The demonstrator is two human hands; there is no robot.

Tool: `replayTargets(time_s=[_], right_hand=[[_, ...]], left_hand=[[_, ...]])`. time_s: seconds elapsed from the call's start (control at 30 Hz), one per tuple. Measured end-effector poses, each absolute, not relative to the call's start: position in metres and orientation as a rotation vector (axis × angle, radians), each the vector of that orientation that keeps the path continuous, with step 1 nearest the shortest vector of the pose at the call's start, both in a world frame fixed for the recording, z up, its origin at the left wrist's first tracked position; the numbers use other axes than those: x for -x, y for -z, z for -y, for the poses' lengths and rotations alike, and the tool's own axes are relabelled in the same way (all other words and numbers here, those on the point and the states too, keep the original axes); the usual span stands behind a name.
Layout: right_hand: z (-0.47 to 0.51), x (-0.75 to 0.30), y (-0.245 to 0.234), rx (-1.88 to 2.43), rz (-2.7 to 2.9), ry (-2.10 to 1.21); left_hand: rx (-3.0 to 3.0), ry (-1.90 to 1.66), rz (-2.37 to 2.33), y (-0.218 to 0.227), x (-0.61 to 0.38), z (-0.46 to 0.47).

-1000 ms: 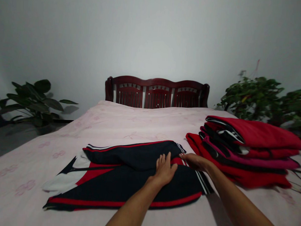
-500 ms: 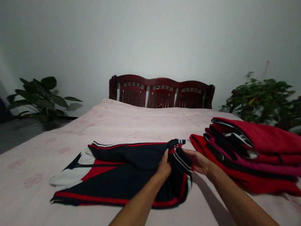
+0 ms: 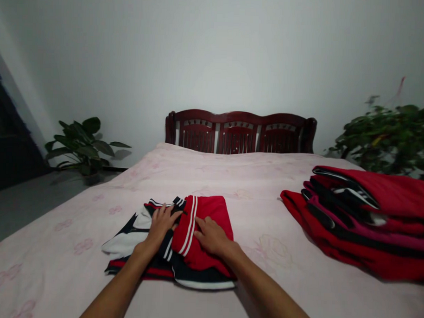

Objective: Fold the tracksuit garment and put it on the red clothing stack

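Note:
A track jacket (image 3: 210,210) in navy, red and white lies folded on the bed in front of me. Its right part is turned over leftward, so a red face with a white-striped band is on top. My left hand (image 3: 162,223) rests across the navy striped edge and the white panel, its fingers apart. On the red part, beside the white stripes, lies my right hand (image 3: 212,235) with its fingers stretched out. The layers under both palms are hidden.
At the right of the bed (image 3: 232,173) stands a stack of folded clothes (image 3: 377,220), red, black and magenta. A dark wooden headboard (image 3: 241,127) is at the back. Potted plants stand on the left (image 3: 85,147) and right (image 3: 390,137).
The jacket's right end has been folded over to the left, bringing its red face up. Both hands have moved left and lie on it, no longer gripping the striped hem.

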State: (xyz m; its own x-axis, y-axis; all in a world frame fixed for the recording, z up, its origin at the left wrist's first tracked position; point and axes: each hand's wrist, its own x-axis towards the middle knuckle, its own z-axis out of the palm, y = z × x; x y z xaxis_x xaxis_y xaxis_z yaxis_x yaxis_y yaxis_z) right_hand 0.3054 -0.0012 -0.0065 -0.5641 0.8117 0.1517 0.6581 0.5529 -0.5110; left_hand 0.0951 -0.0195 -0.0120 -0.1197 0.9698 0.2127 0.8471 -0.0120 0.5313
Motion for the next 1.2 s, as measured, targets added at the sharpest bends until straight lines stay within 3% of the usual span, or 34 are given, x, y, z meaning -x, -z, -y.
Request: replayTargets(time_s=[0.13, 0.43, 0.6, 0.73, 0.93, 1.07, 1.2], right_hand=[[0.017, -0.302, 0.005, 1.296, 2.46, -0.456], [0.075, -0.318, -0.003, 1.029, 2.511, -0.393], [0.076, -0.319, 0.003, 1.155, 2.441, -0.326], [0.078, -0.322, -0.001, 1.035, 2.275, -0.323], [0.086, -0.337, 0.011, 0.817, 2.347, -0.504], [0.049, -0.362, 0.018, 1.26, 1.811, -0.557], [0.017, -0.369, 0.018, 1.495, 1.407, -1.079]], left_hand=[[-1.83, -0.766, -2.091, 0.011, -0.057, 0.034], [-1.834, -0.707, -1.906, 0.013, -0.078, 0.091], [-1.829, -0.955, -1.748, 0.007, -0.085, 0.087], [-1.891, -1.017, -1.921, 0.002, -0.08, 0.074], [-1.795, -0.914, -2.11, 0.016, -0.069, 0.068], [-1.822, -1.019, -2.091, 0.0, -0.083, 0.071], [-1.997, -1.011, -1.827, -0.021, -0.124, 0.072]])
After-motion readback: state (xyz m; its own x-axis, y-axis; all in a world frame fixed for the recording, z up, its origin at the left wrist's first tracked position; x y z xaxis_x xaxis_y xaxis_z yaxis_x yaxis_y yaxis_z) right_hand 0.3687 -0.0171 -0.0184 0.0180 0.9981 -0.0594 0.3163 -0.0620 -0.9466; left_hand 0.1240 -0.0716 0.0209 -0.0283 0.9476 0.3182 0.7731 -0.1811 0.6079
